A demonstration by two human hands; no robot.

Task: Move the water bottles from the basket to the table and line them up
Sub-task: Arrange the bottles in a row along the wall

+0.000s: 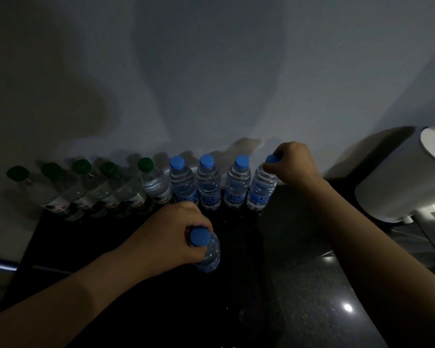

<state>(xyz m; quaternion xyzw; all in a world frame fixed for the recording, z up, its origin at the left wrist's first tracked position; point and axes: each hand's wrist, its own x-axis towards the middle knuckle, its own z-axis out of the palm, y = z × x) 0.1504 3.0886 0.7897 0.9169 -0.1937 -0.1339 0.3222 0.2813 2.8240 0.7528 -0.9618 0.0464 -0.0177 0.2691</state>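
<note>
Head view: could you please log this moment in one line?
left hand: grips separate blue-capped bottle | right hand: grips rightmost row bottle | row: five green caps, four blue

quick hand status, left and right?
Left hand: grips a blue-capped water bottle by its neck, in front of the row.
Right hand: grips the top of the rightmost blue-capped bottle in the row.
</note>
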